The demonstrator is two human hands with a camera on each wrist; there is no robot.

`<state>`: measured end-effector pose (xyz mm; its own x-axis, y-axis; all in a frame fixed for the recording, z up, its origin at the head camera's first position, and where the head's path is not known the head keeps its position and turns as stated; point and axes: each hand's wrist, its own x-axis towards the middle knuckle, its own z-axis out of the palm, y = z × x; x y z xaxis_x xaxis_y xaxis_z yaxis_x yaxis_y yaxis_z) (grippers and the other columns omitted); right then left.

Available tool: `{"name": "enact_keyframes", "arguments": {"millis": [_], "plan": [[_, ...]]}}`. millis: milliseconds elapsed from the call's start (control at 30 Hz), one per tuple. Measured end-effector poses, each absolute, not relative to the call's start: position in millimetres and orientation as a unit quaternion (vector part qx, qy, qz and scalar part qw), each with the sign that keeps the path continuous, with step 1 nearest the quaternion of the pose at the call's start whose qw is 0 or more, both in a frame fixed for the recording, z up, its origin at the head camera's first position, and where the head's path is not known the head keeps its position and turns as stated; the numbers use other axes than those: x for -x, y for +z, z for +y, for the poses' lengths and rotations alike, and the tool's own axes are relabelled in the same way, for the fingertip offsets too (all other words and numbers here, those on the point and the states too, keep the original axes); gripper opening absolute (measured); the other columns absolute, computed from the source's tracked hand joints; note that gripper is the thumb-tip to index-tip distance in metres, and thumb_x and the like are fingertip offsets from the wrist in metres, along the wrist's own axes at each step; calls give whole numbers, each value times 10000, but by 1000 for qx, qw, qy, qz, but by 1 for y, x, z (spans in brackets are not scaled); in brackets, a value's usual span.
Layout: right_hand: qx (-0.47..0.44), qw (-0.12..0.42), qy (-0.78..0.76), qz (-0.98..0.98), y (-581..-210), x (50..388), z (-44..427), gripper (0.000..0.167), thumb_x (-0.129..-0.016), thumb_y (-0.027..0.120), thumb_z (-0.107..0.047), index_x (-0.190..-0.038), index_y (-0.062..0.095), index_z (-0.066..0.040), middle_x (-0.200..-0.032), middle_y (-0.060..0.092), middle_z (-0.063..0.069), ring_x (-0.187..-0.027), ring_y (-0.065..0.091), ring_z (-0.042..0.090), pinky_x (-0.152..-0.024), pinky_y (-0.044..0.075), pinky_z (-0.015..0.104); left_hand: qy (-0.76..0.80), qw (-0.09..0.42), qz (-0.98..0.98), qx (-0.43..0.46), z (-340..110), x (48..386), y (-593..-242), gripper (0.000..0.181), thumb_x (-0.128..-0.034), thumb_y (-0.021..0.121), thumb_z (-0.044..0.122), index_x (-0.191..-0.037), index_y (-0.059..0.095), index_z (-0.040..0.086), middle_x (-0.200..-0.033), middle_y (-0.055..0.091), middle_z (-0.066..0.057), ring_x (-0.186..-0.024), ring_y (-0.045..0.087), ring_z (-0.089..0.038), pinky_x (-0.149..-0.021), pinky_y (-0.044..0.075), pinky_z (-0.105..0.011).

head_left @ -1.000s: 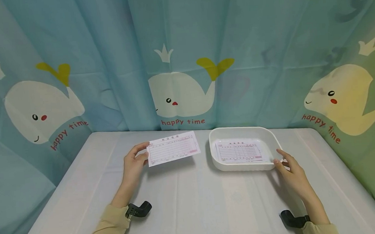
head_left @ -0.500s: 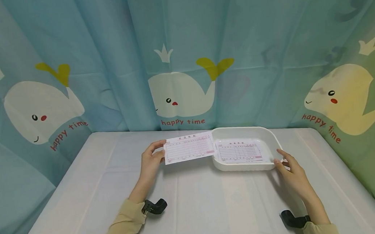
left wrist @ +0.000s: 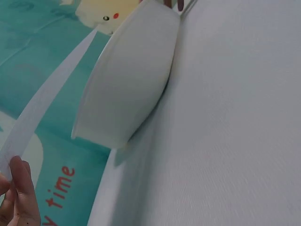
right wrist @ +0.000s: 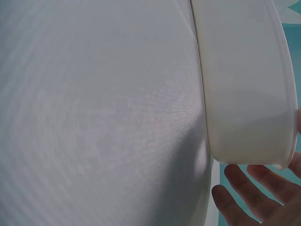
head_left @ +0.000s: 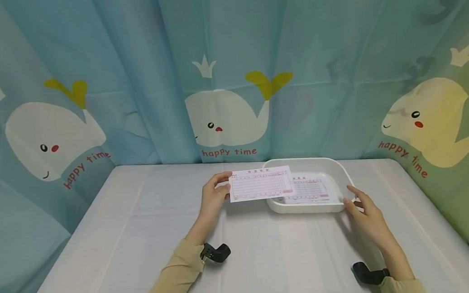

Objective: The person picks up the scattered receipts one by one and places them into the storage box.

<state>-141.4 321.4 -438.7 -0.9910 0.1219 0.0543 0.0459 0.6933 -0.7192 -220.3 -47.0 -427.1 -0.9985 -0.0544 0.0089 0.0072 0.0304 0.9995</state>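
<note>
My left hand (head_left: 215,196) pinches the left edge of a printed receipt slip (head_left: 260,183), white with red lines and Chinese heading. In the left wrist view the slip (left wrist: 44,101) is seen nearly edge-on, raised in the air. Its right end overhangs the left side of a white plastic tray (head_left: 334,169). Inside the tray lie similar receipt slips (head_left: 313,188), partly covered by the held one. My right hand (head_left: 368,216) holds the tray's front right corner, thumb and forefinger at the rim. The right wrist view shows other fingers (right wrist: 254,193) spread by the tray's outer wall (right wrist: 249,84).
A white cloth (head_left: 142,225) covers the table, its back edge meeting a blue-green curtain (head_left: 227,38) printed with whales. Black wrist cameras sit on the left wrist (head_left: 216,252) and the right wrist (head_left: 370,274).
My left hand has carried the receipt slip rightward, from beside the tray to over its left part. The right hand and the tray have stayed in place.
</note>
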Motion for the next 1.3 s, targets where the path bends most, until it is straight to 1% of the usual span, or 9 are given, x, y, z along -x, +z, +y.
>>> {"name": "enact_keyframes", "arguments": {"millis": [333,467,567,700,800,933,1067,1200,1300], "plan": [[46,53,386,-920,-438,142,322,606,-1016,422,-367,-1504,261,-46,-1487,267,346,-1237,408,515,-950,380,675,-697,0,-717,11,-13,230,-425,318,-914,513,-11,-1190,645,75,-1158,571,-142,-835,610,-147,-725,535,-350],[42,55,384,-921,-438,142,323,602,-1017,420,-362,-1503,262,-44,-1485,267,351,-1234,411,522,-937,391,675,-699,-2,-715,20,2,234,-424,306,-908,512,-25,-1170,652,48,-1142,580,-159,-840,599,-149,-700,539,-289],[42,55,384,-921,-438,142,323,602,-1017,421,-361,-1504,261,-45,-1485,267,350,-1234,413,519,-936,395,671,-697,0,-716,27,14,237,-422,300,-895,513,-34,-1151,658,27,-1130,595,-173,-813,592,-136,-670,535,-248],[43,52,386,-920,-438,142,323,608,-1016,423,-367,-1506,259,-48,-1490,263,346,-1238,408,516,-940,392,669,-692,7,-721,33,29,241,-421,289,-884,516,-50,-1123,666,15,-1113,605,-181,-756,589,-121,-679,557,-292],[42,52,388,-919,-438,142,322,609,-1015,426,-366,-1505,261,-45,-1492,261,345,-1239,407,514,-944,390,667,-686,7,-727,32,39,244,-421,287,-882,514,-55,-1109,671,26,-1110,607,-166,-747,599,-113,-686,567,-300],[39,51,390,-919,-438,142,323,607,-1015,427,-363,-1505,261,-45,-1493,262,342,-1237,410,511,-944,390,664,-675,1,-736,37,50,246,-422,296,-884,508,-46,-1116,669,44,-1120,609,-140,-784,632,-115,-690,572,-267],[39,49,389,-919,-438,142,323,607,-1016,424,-363,-1507,256,-48,-1493,261,341,-1236,410,514,-935,397,663,-668,-1,-742,53,57,247,-421,299,-889,504,-45,-1130,661,36,-1129,612,-137,-802,657,-133,-700,581,-280],[37,49,391,-918,-438,142,324,603,-1017,423,-357,-1505,259,-42,-1485,266,346,-1232,414,516,-938,398,662,-649,0,-757,72,64,246,-418,293,-886,510,-46,-1128,659,22,-1125,614,-143,-769,652,-123,-648,561,-227],[37,50,393,-917,-439,142,324,599,-1018,425,-350,-1503,263,-39,-1482,268,348,-1232,415,514,-947,393,660,-633,2,-769,85,68,247,-414,289,-884,512,-44,-1127,658,14,-1119,609,-145,-742,649,-121,-629,551,-212]]}}
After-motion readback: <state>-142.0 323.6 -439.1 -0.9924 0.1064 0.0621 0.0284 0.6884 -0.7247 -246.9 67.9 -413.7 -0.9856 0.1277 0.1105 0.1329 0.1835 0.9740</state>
